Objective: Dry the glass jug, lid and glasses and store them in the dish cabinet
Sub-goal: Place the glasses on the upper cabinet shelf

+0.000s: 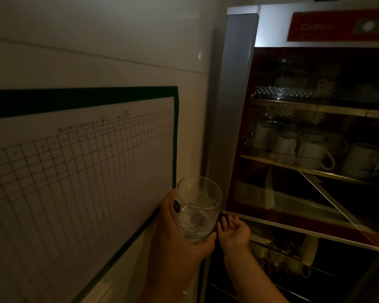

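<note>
dish cabinet (241, 106): right side cropped | top-shelf contents too dark | red label (337, 25) blurred

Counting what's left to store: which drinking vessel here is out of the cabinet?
The clear glass held in the left hand. The white mugs already sit on the cabinet shelf.

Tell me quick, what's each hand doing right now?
Left hand: holding the glass upright.
Right hand: fingers curled on the cabinet door handle.
</note>
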A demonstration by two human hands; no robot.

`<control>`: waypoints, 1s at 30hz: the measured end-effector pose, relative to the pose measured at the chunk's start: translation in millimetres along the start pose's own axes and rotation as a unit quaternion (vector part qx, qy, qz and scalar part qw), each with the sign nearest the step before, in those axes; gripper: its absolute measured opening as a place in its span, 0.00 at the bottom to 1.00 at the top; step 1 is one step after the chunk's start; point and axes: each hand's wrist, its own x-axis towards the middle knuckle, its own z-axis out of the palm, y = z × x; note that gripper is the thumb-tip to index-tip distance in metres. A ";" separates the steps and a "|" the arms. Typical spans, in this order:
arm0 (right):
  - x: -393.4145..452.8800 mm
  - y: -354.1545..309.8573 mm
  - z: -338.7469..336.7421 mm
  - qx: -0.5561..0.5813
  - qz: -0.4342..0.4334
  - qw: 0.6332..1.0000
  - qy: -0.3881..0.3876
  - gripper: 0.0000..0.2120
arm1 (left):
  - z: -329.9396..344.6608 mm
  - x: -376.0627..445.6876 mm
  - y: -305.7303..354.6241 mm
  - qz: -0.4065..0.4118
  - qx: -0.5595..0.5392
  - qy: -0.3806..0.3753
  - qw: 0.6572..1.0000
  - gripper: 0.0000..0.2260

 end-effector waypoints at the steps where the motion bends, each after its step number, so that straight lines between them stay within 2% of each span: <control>1: 0.6 0.3 0.7 0.004 0.001 1.000 0.002 0.27 | 0.2 -0.5 -2.2 0.002 0.002 -0.001 1.000 0.47; 7: 5.4 -0.8 1.2 0.037 -0.012 0.999 0.024 0.29 | -2.6 -0.6 -10.4 0.003 0.009 -0.010 1.000 0.54; 18: 12.0 -3.7 -4.3 0.112 0.006 0.993 0.025 0.25 | -5.7 -2.3 -11.2 -0.007 -0.004 -0.015 1.000 0.50; 25: 10.1 -15.2 -15.3 0.126 -0.041 0.990 0.041 0.24 | -4.6 -3.2 -11.9 -0.018 -0.002 -0.017 1.000 0.51; 30: 14.7 -22.5 -17.3 0.145 -0.025 0.987 0.059 0.23 | -1.0 -3.1 -9.5 -0.018 -0.014 -0.014 1.000 0.51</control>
